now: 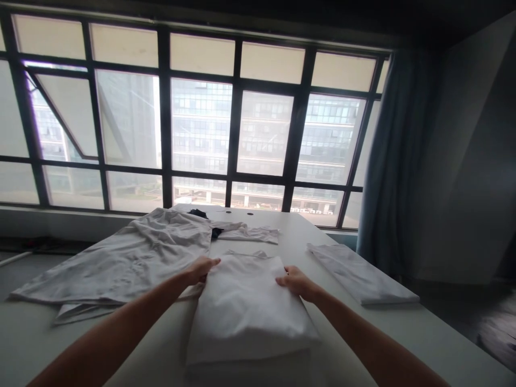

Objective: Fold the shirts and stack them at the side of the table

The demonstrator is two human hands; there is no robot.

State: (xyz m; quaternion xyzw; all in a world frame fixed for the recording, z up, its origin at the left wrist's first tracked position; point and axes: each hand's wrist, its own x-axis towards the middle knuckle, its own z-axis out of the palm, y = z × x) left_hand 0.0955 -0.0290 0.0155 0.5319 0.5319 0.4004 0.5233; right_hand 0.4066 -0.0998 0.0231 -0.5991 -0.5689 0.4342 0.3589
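A white shirt (245, 306), folded into a rectangle, is held between my two hands above the near part of the white table (338, 349). My left hand (202, 269) pinches its left edge near the far end, thumb on top. Across from it, my right hand (296, 282) grips the right edge, with the fingers partly hidden under the cloth. The shirt's near end hangs a little toward me. Just left of my left hand, an unfolded white shirt (149, 258) lies spread and wrinkled.
On the right side of the table rests another folded white garment (363, 274). Dark cloth (197, 213) shows near the far end, by the spread shirt's sleeve. Beyond stand large windows (201, 129), one pane tilted out, and a dark curtain (397, 161).
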